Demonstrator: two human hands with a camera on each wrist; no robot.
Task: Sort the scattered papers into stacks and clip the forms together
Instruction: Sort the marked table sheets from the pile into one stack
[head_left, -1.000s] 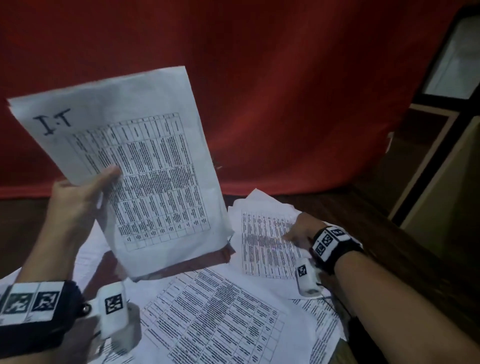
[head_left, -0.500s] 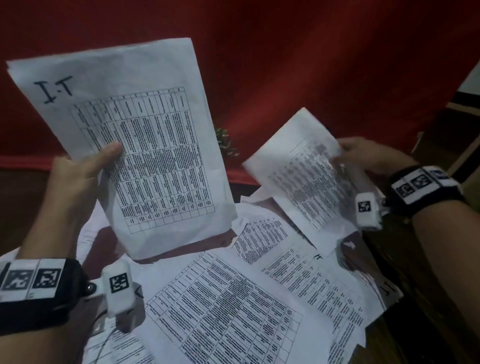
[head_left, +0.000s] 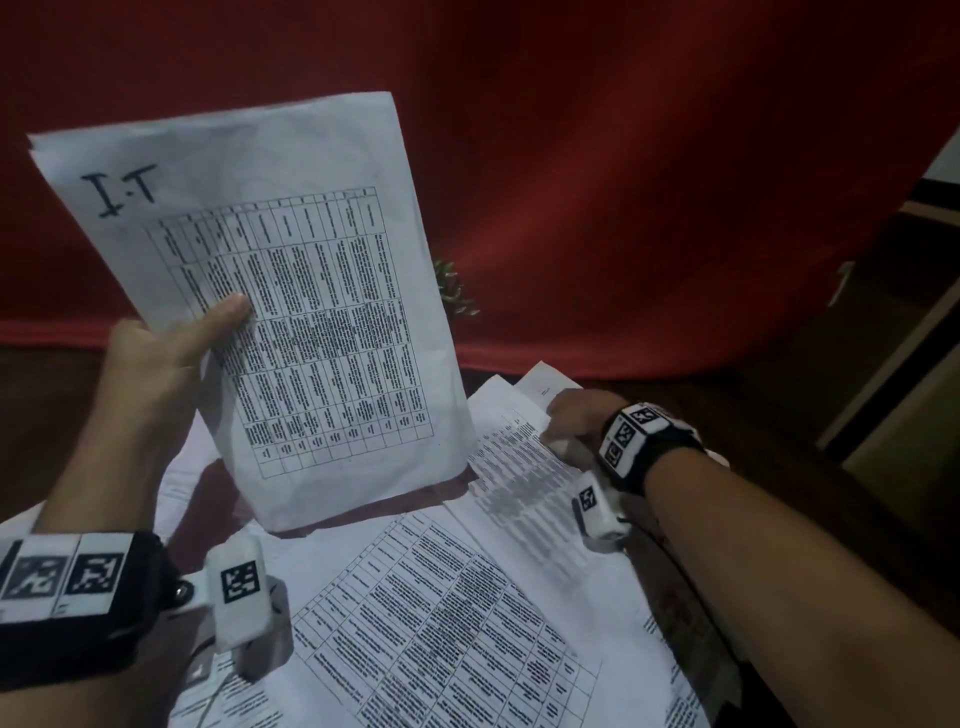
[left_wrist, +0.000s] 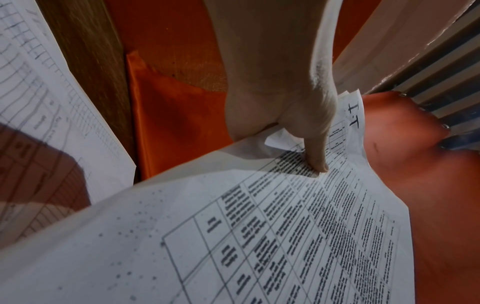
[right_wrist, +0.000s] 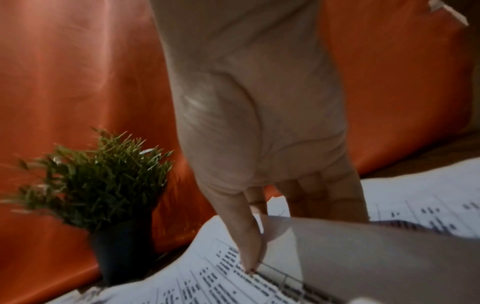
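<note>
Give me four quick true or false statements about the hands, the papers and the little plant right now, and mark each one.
1. The left hand holds up a sheet marked "I.T". True.
2. The right hand is raised in the air holding a sheet. False: it is down on the papers on the table.
3. A small potted plant stands by the red cloth. True.
4. The lifted sheet is blank. False: it carries a printed table.
</note>
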